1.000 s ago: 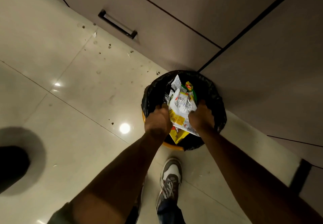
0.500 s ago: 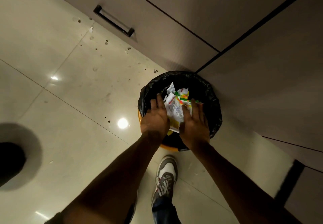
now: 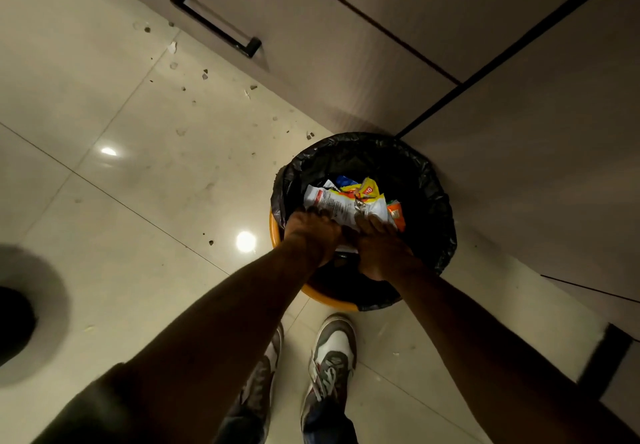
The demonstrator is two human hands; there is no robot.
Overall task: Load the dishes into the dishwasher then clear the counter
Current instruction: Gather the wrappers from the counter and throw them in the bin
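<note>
A round bin with a black liner (image 3: 437,198) and an orange rim (image 3: 329,300) stands on the floor against the cabinets. Inside lies a bundle of crumpled wrappers (image 3: 341,203), white, yellow, blue and orange. My left hand (image 3: 311,236) and my right hand (image 3: 381,249) reach side by side into the bin's near half. Both press down on the near edge of the wrappers. Their fingertips point down into the bin and are partly hidden by the backs of the hands.
Cabinet fronts run behind and right of the bin, one with a black bar handle (image 3: 214,23). Crumbs and scraps (image 3: 204,75) litter the pale tiled floor left of the bin. My two shoes (image 3: 332,353) stand just in front of it. A dark round object (image 3: 14,322) sits at the left edge.
Both hands gripped the wrappers above the bin, then flattened out and pushed them down. The bundle now lies lower inside the liner.
</note>
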